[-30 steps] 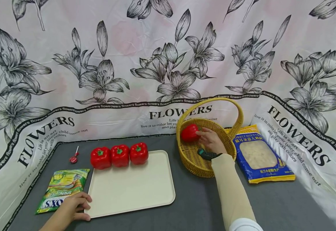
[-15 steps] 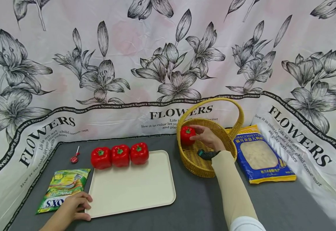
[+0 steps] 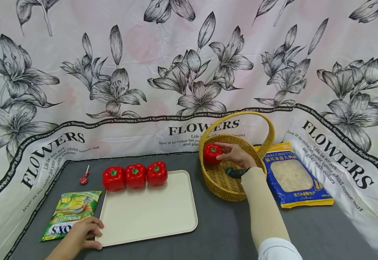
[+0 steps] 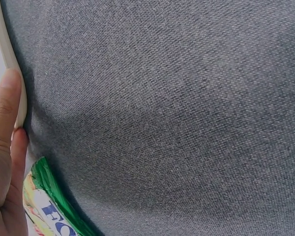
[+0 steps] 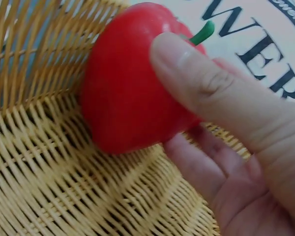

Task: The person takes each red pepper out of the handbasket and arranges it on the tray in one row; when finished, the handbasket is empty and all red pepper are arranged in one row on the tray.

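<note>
In the head view my right hand (image 3: pixel 236 155) reaches inside a yellow wicker basket (image 3: pixel 221 187) and grips a red bell pepper (image 3: pixel 211 154) by its right side. The right wrist view shows my thumb across this bell pepper (image 5: pixel 128 93) beside its green stem, fingertips under it, the wicker wall close behind. My left hand (image 3: pixel 83 233) holds the near left corner of a cream tray (image 3: pixel 150 216); in the left wrist view its thumb and a finger touch the tray rim (image 4: pixel 10 54). Three more red bell peppers (image 3: pixel 135 176) stand in a row along the tray's far edge.
A green tea packet (image 3: pixel 72 209) lies left of the tray, partly behind my left hand. Behind it is a red lollipop (image 3: pixel 83 180). A blue and yellow pasta bag (image 3: pixel 293 173) lies right of the basket, whose tall handle (image 3: pixel 237 114) arches above. Flower-printed cloth (image 3: pixel 127 137) hangs behind.
Inside the basket, the bell pepper in my right hand has turned so its green stem faces up, and sits slightly lower. My left hand and the tray have stayed put.
</note>
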`<state>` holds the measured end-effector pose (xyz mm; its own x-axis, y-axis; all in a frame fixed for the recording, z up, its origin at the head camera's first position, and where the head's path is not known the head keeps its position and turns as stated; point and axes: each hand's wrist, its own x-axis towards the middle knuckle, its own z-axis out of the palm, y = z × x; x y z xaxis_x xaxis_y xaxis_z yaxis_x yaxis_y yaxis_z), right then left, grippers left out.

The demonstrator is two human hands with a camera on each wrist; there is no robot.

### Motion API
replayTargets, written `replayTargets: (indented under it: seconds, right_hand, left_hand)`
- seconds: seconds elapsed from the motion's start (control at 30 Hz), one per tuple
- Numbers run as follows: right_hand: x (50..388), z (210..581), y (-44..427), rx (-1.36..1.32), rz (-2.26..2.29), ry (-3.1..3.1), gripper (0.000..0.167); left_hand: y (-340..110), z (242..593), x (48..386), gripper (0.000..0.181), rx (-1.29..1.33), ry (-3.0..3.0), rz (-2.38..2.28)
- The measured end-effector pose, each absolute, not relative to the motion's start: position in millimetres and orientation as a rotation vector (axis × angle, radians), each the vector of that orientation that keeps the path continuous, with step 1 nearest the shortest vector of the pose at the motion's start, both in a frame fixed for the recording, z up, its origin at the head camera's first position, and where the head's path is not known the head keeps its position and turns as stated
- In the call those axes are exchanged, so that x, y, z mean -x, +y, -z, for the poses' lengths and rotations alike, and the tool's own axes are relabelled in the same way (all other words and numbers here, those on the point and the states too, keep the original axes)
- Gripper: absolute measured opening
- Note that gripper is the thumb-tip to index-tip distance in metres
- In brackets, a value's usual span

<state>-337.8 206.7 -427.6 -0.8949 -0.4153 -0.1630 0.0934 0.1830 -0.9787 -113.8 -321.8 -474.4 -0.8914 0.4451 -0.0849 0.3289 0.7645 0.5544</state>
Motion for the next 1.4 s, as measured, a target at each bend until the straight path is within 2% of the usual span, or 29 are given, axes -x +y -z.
replayTargets:
  seconds: [0.63,1.0,1.4]
  right_hand:
    - [321.5,416.8,240.7,0.425,1.579,2.189,0.063]
    - [311.8,399.5,234.6,0.504,1.644,2.144,0.063]
    - [295.7,370.2,224.2,0.458,1.684,2.017,0.064]
  left_hand:
    - [-318.8,474.2,115.6,0.023,-0.572,2.724,-0.795]
    - [-320.2,475.4,114.6,0.023,-0.593,2.739,-0.813]
    - [-319.4,474.6,112.1,0.023,-0.611,2.778,-0.787]
